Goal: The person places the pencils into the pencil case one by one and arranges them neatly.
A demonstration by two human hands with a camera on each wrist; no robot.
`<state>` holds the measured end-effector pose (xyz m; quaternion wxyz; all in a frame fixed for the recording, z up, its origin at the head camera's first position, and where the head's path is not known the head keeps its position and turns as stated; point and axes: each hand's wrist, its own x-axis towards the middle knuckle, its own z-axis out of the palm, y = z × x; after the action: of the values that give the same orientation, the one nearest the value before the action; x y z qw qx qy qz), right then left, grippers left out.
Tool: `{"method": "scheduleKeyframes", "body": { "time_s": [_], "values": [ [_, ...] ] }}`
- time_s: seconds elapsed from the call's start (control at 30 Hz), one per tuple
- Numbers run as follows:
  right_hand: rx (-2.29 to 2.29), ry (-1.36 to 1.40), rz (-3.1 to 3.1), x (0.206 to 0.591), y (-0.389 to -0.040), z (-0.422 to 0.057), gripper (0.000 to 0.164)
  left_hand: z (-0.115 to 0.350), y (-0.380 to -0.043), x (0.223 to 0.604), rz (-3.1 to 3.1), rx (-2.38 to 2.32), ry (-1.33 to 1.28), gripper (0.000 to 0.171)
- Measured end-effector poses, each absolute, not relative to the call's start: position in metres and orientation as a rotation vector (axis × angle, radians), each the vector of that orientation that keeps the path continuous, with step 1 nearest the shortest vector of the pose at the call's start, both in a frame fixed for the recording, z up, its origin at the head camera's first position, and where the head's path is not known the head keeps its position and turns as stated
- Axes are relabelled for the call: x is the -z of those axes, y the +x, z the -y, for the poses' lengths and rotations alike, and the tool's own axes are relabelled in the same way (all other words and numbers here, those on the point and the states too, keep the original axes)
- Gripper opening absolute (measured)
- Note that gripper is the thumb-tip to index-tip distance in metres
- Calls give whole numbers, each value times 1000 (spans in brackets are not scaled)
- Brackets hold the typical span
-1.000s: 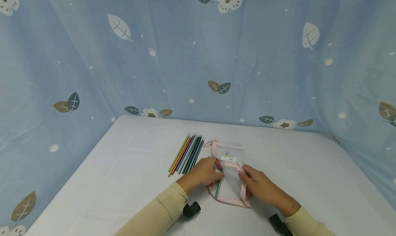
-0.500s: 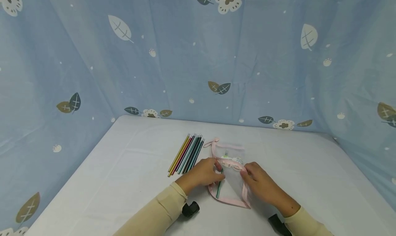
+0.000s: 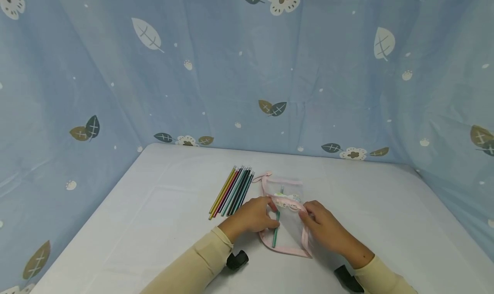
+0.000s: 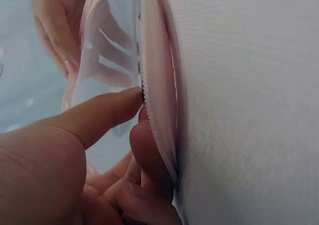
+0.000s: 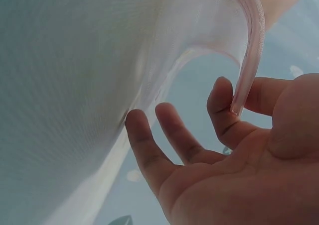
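A see-through mesh pouch point(image 3: 290, 232) with pink edging lies on the table, its zippered edge point(image 4: 149, 93) parted. My left hand point(image 3: 254, 214) pinches a green pencil point(image 3: 275, 238) at the pouch's left side. The pencil's far end shows through the mesh beyond the pink band; its middle is partly hidden by my fingers. In the left wrist view, only a small dark bit of it shows at the fingertips. My right hand point(image 3: 326, 229) pinches the pouch's pink edging point(image 5: 249, 60) between thumb and index finger, holding it raised, while the other fingers spread beneath.
Several pencils point(image 3: 231, 193) in gold, red, teal and dark colours lie side by side left of the pouch. A pink loop point(image 3: 262, 176) sticks out at the pouch's far corner. A blue patterned curtain point(image 3: 216, 71) hangs behind the white table point(image 3: 154, 225).
The green pencil has shifted slightly right and stands a little straighter, with more of its green side showing. My right hand has moved slightly away from me along the pouch edge.
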<state>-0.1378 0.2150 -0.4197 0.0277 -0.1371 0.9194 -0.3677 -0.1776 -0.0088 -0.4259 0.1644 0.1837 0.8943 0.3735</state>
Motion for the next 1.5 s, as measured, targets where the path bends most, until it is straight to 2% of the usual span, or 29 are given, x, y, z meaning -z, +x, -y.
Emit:
{"method": "scheduleKeyframes", "body": {
  "time_s": [0.6, 1.07, 1.5],
  "values": [
    [1126, -468, -2847, 420, -140, -216, 21, 5, -180, 429, -2556, -1108, 466, 24],
    [1117, -471, -2829, 420, -140, -217, 20, 15, -187, 426, -2438, -1104, 643, 20],
    [1116, -486, -2814, 420, -141, -218, 17, 54, -189, 394, -2633, -1027, 615, 12]
  ]
}}
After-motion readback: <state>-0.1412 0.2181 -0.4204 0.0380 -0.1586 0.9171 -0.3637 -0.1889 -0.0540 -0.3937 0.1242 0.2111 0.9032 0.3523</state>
